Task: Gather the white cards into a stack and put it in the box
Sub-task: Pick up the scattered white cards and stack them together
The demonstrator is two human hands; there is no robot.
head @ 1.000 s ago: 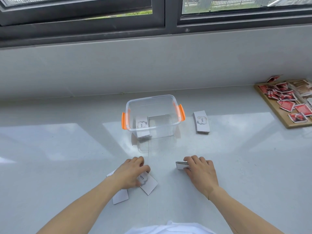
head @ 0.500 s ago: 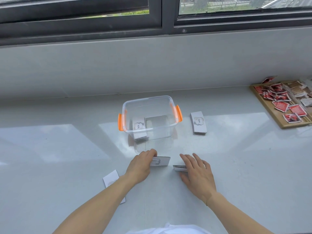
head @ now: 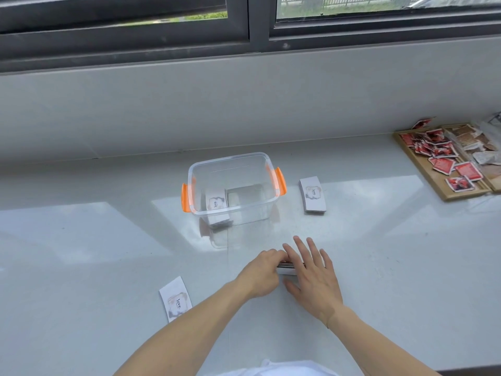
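On the pale grey counter (head: 81, 240), both hands meet over a small stack of white cards (head: 286, 268) that lies flat in front of the clear plastic box (head: 233, 185). The left hand (head: 264, 272) curls its fingers against the stack's left end, knuckles bent, seemingly gripping that end. The right hand (head: 314, 275) lies over the stack with its fingers spread and flat, the thumb tucked along the near edge, pressing rather than clasping. Only the stack's left near corner and a dark striped edge show between the hands.

The box stands open beyond the hands, a strip of bare counter between them. It has orange latches (head: 186, 198) on its left and right ends. Inside, a stack of cards with a "love" print (head: 216, 203) leans at the left of the floor; the right half of the floor is open.

Just right of the box, apart from it, another card stack (head: 312, 194) lies flat. A single white card (head: 175, 298) lies on the counter near the left forearm, well left of the hands.

At the far right a wooden tray (head: 444, 195) holds red packets (head: 444, 161), well clear of the hands. The counter's back edge meets a grey wall (head: 244, 104) under a dark window frame (head: 254, 28); wide bare counter stretches to the left.
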